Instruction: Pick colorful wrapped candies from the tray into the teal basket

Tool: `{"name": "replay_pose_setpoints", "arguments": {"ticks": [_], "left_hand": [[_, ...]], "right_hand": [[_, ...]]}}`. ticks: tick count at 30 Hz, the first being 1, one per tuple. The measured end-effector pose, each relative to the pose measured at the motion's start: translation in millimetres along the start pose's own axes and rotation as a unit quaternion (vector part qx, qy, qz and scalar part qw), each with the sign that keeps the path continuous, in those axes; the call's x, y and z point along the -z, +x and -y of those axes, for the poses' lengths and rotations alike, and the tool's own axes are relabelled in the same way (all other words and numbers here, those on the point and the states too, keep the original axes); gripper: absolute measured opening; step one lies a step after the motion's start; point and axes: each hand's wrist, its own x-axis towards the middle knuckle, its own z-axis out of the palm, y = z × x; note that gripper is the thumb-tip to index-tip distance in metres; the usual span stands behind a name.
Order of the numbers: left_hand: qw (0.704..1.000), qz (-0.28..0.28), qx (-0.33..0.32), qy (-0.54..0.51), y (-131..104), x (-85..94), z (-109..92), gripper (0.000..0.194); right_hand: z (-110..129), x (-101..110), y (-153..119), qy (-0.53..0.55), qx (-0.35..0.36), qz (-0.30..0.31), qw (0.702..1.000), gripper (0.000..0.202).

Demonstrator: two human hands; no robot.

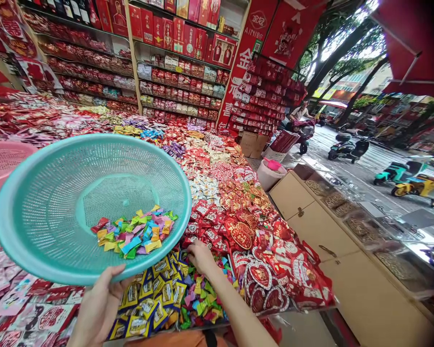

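The left hand (pixel 98 302) has its grip on the green basket (pixel 2 212), thumb over the near rim; the right hand (pixel 200 256) reaches in just right of the basket, fingertips hidden among packets, so I cannot tell whether that grip holds anything; small bright sweets (pixel 137 233) lie inside the basket toward its near right side, so keeping it steady and fairly level would serve best; below and right of the basket lie more loose sweets (pixel 202 295); yellow-and-blue packets (pixel 162 295) below its near edge and red packets (pixel 243 232) to its right could hinder the fingers; a pink basket (pixel 3 166) on its left limits swinging that way.
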Motion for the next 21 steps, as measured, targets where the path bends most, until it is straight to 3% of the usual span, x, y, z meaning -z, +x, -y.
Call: {"name": "replay_pose_setpoints", "arguments": {"ticks": [12,21], "left_hand": [[1.000,0.022,0.006,-0.019,1.4,1.9,4.4,0.041],[0.999,0.028,-0.001,-0.019,-1.5,0.0,1.6,0.038]], "right_hand": [[13.9,-1.0,13.5,-0.062,0.021,0.052,0.997,0.023],[0.1,1.7,5.7,-0.033,0.027,0.020,0.999,0.021]]}}
